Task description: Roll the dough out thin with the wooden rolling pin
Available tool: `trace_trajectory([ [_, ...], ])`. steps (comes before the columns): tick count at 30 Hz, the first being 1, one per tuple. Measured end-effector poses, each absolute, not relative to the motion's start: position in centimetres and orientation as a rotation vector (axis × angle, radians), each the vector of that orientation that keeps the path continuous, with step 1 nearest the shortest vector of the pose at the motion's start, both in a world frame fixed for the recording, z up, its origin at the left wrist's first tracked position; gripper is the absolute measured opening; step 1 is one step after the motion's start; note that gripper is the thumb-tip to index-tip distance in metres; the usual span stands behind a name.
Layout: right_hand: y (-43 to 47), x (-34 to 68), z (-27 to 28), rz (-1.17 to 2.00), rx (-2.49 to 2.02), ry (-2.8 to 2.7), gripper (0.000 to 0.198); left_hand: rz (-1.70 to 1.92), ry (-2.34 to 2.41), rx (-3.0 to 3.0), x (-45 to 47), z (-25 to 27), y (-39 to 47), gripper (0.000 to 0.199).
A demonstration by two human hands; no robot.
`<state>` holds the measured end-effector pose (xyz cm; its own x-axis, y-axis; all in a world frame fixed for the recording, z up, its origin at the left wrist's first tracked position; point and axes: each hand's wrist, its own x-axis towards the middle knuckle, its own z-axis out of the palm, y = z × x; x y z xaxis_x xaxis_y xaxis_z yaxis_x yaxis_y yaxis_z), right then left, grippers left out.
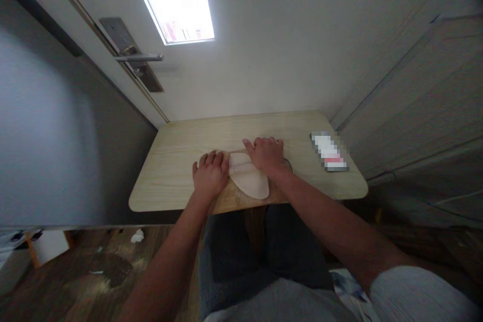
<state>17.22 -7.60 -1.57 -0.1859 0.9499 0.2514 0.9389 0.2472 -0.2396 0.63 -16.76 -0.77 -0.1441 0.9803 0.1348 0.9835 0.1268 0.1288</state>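
Observation:
A flat sheet of pale dough (pixel 252 183) lies on a wooden board (pixel 230 201), its rounded end toward me. Across it, between my two hands, runs a pale bar that looks like a rolling pin (pixel 241 167); its ends are hidden under my hands. My left hand (pixel 211 173) is closed over the left end, fingers bent forward and down. Over the right end, my right hand (pixel 267 155) is closed too, with its thumb pointing left above the dough's far edge. Flour dusts the board near the dough.
The board rests on a light wooden table (pixel 162 171) against a white door with a metal handle (pixel 139 58). A phone (pixel 328 151) with a blurred screen lies on the table's right side. A crumpled white tissue (pixel 138 235) is on the floor at left.

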Motion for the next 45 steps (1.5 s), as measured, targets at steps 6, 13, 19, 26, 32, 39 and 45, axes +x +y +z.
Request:
trace_trajectory([
  [6,-6.9,16.9,-1.5,0.027,-1.781,-2.182,0.078,-0.161,-2.374,-2.056,0.6,-0.3,-16.1,0.052],
  [13,-6.2,16.8,-1.5,0.022,-1.754,-2.201,0.075,-0.084,-2.411,-2.077,0.6,0.5,-15.6,0.046],
  [19,-5.8,16.6,-1.3,0.070,-1.800,-2.223,0.077,-0.041,-2.411,-2.078,0.7,0.9,-15.3,0.046],
  [26,-5.4,16.5,-1.1,0.073,-1.808,-2.225,0.077,-0.049,-2.421,-2.046,0.2,0.5,-14.6,0.046],
  [32,-5.2,16.6,-1.1,0.085,-1.759,-2.251,0.079,-0.084,-2.378,-2.030,-0.2,-0.5,-14.2,0.049],
  [39,-6.1,16.7,-1.0,0.022,-1.684,-2.286,0.075,-0.137,-2.354,-1.995,-0.3,-1.3,-14.2,0.050],
  [45,-8.1,16.9,-1.2,-0.027,-1.664,-2.299,0.064,-0.120,-2.356,-2.005,0.4,-0.8,-14.6,0.048],
])
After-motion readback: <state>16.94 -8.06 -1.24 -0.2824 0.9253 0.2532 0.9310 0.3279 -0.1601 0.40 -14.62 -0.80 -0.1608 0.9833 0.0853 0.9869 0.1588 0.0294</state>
